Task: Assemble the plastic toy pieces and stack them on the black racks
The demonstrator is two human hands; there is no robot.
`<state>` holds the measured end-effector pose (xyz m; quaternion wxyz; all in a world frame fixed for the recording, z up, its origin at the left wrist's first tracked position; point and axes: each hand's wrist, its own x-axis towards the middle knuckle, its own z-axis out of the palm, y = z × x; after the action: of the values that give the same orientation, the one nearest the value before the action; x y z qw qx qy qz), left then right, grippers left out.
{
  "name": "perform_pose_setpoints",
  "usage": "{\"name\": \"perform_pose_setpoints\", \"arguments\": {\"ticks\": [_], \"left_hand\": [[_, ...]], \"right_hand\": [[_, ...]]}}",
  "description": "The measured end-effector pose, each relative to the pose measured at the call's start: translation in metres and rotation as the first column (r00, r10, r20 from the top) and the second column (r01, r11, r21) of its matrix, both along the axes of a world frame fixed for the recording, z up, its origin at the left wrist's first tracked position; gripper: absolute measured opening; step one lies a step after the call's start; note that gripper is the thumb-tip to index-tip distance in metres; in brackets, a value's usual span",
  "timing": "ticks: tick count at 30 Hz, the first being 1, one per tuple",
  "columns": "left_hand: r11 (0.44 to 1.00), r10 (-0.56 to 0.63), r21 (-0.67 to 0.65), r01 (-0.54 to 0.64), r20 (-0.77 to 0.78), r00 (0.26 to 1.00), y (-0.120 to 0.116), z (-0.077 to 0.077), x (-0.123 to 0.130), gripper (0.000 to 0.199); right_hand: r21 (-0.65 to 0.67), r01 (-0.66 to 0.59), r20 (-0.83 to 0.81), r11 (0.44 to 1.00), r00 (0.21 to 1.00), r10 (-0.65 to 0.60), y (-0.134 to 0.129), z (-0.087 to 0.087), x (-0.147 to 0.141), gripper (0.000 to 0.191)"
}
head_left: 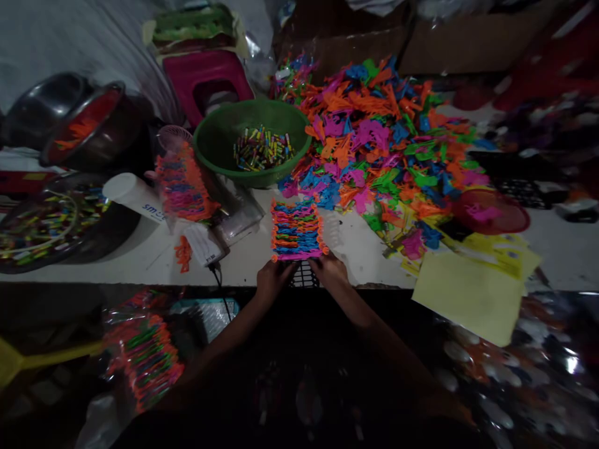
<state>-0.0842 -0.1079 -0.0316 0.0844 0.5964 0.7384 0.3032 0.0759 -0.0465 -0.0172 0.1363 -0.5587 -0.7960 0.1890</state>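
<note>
Head view, dim light. Nearest, below the table edge at left: bagged bundle [150, 358] of coloured plastic pieces. At the front edge of the white table [374, 268]: left hand [271, 279] and right hand [332, 273], one at each near corner of a stack [297, 231] of orange, blue, green and pink pieces. Fingers of both are bent inward; fingertips hidden, so cannot tell whether they grip the stack or the black grid [303, 274] between the hands. Stack lies in rows on the table's front part, directly ahead of the person.

Right of the hands: pale yellow sheet [470, 293], overhanging the edge. Left: white box [202, 245] with cable; behind it, bagged stack [185, 184] of similar pieces, white bottle [133, 194] beside it.

Farther: green basin [250, 176] containing small multicoloured sticks [264, 149]; to its right, large loose pile [374, 137] of coloured pieces. Farthest: pink stool [206, 72], cardboard [346, 37] behind pile.
</note>
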Motion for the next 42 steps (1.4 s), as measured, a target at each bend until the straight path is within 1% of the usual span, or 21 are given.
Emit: {"name": "perform_pose_setpoints", "arguments": {"ticks": [3,5,7,8,9,10,12,14,16,18,21,23,25,26,27,29,31,34,37,40,42], "left_hand": [[0.995,0.005,-0.096,-0.009,-0.045,0.999,0.003,0.006,0.002,0.035],[0.979,-0.004,-0.206,-0.014,-0.087,0.996,0.005,0.017,0.002,0.035],[0.935,-0.054,-0.354,0.011,-0.113,0.992,0.002,0.03,0.002,0.036],[0.905,-0.097,-0.424,0.044,-0.103,0.99,0.0,0.035,0.002,0.036],[0.875,-0.144,-0.476,0.091,-0.077,0.987,-0.003,0.039,0.004,0.034],[0.851,-0.191,-0.505,0.144,-0.042,0.981,-0.007,0.041,0.006,0.032],[0.833,-0.266,-0.499,0.239,0.017,0.964,-0.01,0.04,0.013,0.024],[0.849,-0.291,-0.453,0.272,0.029,0.956,-0.009,0.034,0.018,0.022],[0.875,-0.269,-0.414,0.252,0.018,0.963,-0.003,0.028,0.021,0.024],[0.891,-0.226,-0.401,0.214,0.018,0.974,0.004,0.027,0.018,0.025],[0.891,-0.218,-0.38,0.25,0.127,0.968,0.008,0.04,0.013,0.019],[0.897,-0.243,-0.29,0.335,0.308,0.92,0.007,0.054,0.015,0.019],[0.906,-0.298,-0.123,0.405,0.495,0.816,0.005,0.068,0.024,0.028],[0.906,-0.336,-0.03,0.423,0.557,0.76,0.004,0.073,0.029,0.034],[0.902,-0.373,0.053,0.428,0.59,0.716,0.002,0.077,0.035,0.037],[0.899,-0.414,0.15,0.411,0.597,0.687,0.0,0.079,0.044,0.029],[0.92,-0.38,0.157,0.36,0.583,0.718,-0.004,0.076,0.047,0.024],[0.951,-0.303,0.132,0.281,0.586,0.751,-0.011,0.068,0.036,0.024],[0.958,-0.286,0.151,0.243,0.556,0.781,-0.017,0.061,0.014,0.025],[0.986,-0.163,0.119,0.119,0.504,0.848,-0.022,0.05,-0.007,0.02],[0.995,-0.056,0.095,0.009,0.506,0.861,-0.023,0.041,-0.014,0.02]], "right_hand": [[-0.059,0.056,0.022,0.997,0.998,-0.055,-0.001,0.002,-0.002,0.025],[-0.124,0.019,-0.034,0.992,0.999,-0.023,0.003,0.006,0.007,0.023],[-0.159,-0.035,-0.148,0.987,0.989,0.012,0.012,0.014,0.026,0.022],[-0.152,-0.012,-0.192,0.988,0.981,-0.017,0.019,0.02,0.04,0.024],[-0.119,0.088,-0.212,0.989,0.971,-0.112,0.028,0.027,0.055,0.028],[-0.06,0.257,-0.186,0.964,0.946,-0.264,0.039,0.032,0.07,0.033],[0.041,0.563,-0.003,0.826,0.826,-0.563,0.061,0.041,0.096,0.042],[0.021,0.658,0.188,0.752,0.737,-0.65,0.081,0.042,0.115,0.044],[-0.042,0.643,0.268,0.765,0.745,-0.611,0.093,0.039,0.125,0.04],[-0.063,0.602,0.173,0.796,0.792,-0.585,0.096,0.037,0.129,0.033],[-0.042,0.601,-0.23,0.798,0.772,-0.593,0.078,0.043,0.122,0.029],[-0.059,0.583,-0.54,0.81,0.664,-0.517,0.054,0.052,0.107,0.031],[-0.101,0.453,-0.738,0.886,0.563,-0.372,0.023,0.059,0.083,0.03],[-0.109,0.347,-0.779,0.932,0.553,-0.297,0.007,0.061,0.071,0.027],[-0.115,0.205,-0.785,0.972,0.581,-0.215,-0.008,0.062,0.058,0.024],[-0.079,0.01,-0.781,0.997,0.621,-0.068,-0.031,0.062,0.038,0.015],[-0.041,-0.038,-0.772,0.998,0.635,-0.008,-0.044,0.06,0.028,0.011],[-0.033,0.079,-0.791,0.996,0.607,-0.074,-0.045,0.058,0.031,0.01],[-0.137,0.209,-0.836,0.968,0.5,-0.226,-0.035,0.052,0.038,0.01],[-0.301,0.191,-0.839,0.934,0.414,-0.354,-0.024,0.037,0.035,0.015],[-0.326,0.135,-0.811,0.936,0.469,-0.35,-0.017,0.021,0.027,0.018]]}}
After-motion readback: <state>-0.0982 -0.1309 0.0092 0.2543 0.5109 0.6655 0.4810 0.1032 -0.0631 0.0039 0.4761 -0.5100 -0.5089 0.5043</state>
